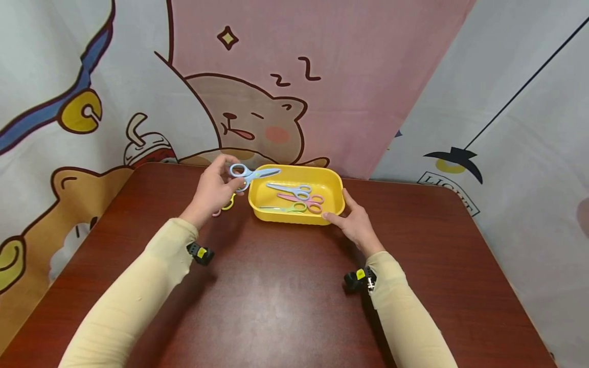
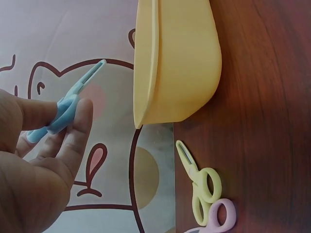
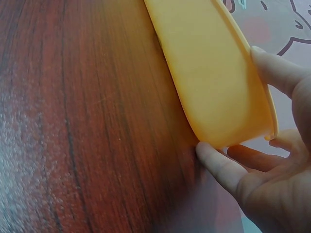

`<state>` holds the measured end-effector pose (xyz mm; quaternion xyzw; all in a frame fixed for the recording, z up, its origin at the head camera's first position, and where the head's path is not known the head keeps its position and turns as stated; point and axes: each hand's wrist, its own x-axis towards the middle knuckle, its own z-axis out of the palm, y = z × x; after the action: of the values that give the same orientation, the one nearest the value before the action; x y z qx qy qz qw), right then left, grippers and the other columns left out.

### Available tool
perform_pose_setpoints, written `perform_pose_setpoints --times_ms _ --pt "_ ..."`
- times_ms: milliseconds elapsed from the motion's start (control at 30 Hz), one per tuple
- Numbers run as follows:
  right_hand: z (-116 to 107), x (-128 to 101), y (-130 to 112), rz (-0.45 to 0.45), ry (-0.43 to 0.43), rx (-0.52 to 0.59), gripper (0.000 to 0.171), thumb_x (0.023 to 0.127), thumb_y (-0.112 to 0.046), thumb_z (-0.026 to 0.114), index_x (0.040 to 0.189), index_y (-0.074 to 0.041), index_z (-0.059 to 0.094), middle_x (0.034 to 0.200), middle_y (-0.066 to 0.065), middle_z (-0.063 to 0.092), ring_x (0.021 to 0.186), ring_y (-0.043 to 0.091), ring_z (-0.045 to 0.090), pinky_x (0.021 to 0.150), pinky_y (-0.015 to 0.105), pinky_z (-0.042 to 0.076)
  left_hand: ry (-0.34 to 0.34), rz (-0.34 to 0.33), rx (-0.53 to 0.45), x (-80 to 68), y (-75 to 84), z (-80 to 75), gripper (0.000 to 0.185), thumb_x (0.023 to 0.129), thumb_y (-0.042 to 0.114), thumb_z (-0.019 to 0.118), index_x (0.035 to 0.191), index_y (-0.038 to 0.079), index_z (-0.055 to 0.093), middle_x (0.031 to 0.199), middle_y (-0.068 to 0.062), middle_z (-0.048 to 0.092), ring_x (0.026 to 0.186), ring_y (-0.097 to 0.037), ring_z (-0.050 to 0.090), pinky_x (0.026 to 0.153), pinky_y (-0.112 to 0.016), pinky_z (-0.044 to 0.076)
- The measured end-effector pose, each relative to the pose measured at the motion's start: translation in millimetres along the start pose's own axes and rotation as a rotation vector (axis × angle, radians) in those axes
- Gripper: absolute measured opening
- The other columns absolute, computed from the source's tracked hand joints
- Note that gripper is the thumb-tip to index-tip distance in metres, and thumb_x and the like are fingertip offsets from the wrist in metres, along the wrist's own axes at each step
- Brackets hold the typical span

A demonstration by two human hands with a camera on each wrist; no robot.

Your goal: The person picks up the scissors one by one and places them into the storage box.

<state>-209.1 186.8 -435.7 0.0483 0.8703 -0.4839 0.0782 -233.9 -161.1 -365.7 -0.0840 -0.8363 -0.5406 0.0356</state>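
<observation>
Left hand (image 1: 212,190) in head view: pinching light-blue plastic scissors (image 1: 253,176) by the handle, blades toward yellow rectangular plastic basket (image 1: 294,219). Right hand (image 1: 356,223): holding right end of basket. Inside basket: second light-blue pair (image 1: 294,190), pink pair (image 1: 303,199) and green pair (image 1: 288,209). Left wrist view: on brown wood-grain bench (image 2: 265,121), near basket, yellow plastic scissors (image 2: 196,178) touching pink-handled scissors (image 2: 214,222). Right wrist view: thumb and fingers set around basket's end.
</observation>
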Motion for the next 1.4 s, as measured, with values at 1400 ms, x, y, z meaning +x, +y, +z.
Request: perform_pose_setpoints --times_ms 1400 --pt "-1 -2 -3 -0.002 -0.002 -0.008 0.101 0.091 -0.035 0.080 0.166 -0.019 0.015 0.172 0.003 0.018 0.156 0.029 0.024 0.125 0.050 0.024 -0.144 -0.019 0.002 37.8 30.8 46.6 0.032 0.099 -0.003 0.061 0.129 0.004 0.051 0.108 -0.020 0.060 0.094 -0.039 0.072 0.076 -0.040 0.063"
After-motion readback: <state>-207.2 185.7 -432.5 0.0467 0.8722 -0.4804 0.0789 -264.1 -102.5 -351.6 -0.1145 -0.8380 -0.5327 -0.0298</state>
